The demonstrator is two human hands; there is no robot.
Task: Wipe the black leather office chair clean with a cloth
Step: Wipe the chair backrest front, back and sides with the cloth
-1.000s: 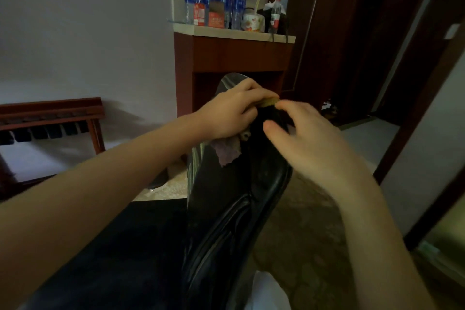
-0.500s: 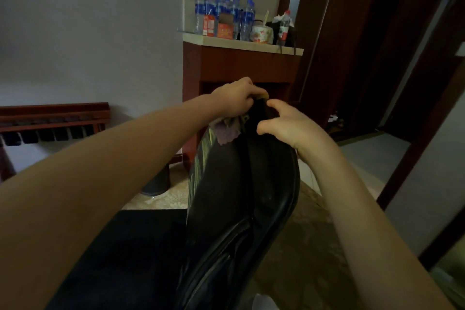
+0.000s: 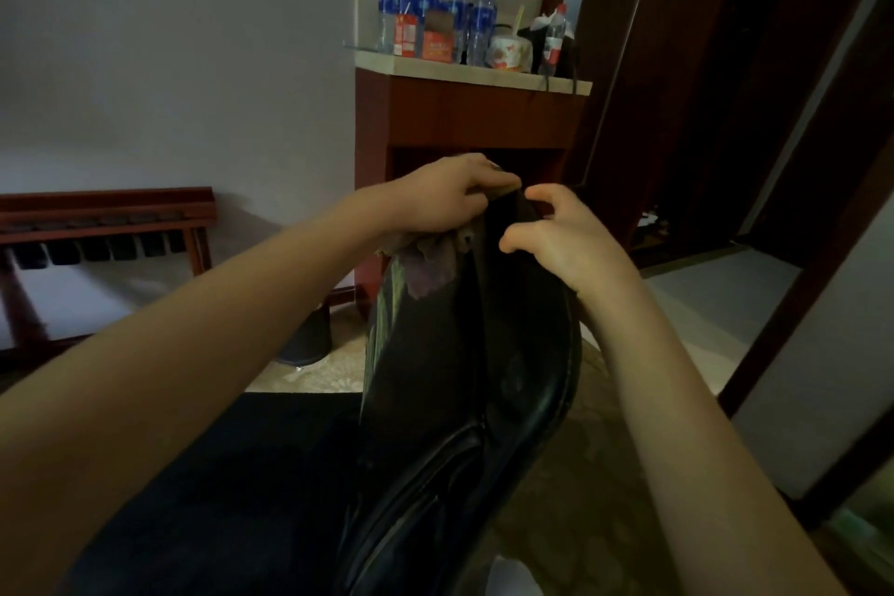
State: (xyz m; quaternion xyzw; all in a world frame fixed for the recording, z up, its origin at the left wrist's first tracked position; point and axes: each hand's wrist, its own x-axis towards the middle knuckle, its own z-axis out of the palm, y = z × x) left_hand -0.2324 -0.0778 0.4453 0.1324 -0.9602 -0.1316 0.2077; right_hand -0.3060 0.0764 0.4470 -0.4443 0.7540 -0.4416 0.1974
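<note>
Gripped in the left hand (image 3: 445, 203): a crumpled purplish-grey cloth (image 3: 430, 264) atop the black leather office chair (image 3: 435, 378)

The cloth is bunched under curled fingers and held against the backrest's top edge, mid-scene, with a corner hanging down the left face. The right hand (image 3: 571, 247) is held just to the right, fingers curled at that edge; whether leather is pinched cannot be told. Glossy, seamed leather is seen, dimly lit. The chair's base is cut off below.
</note>
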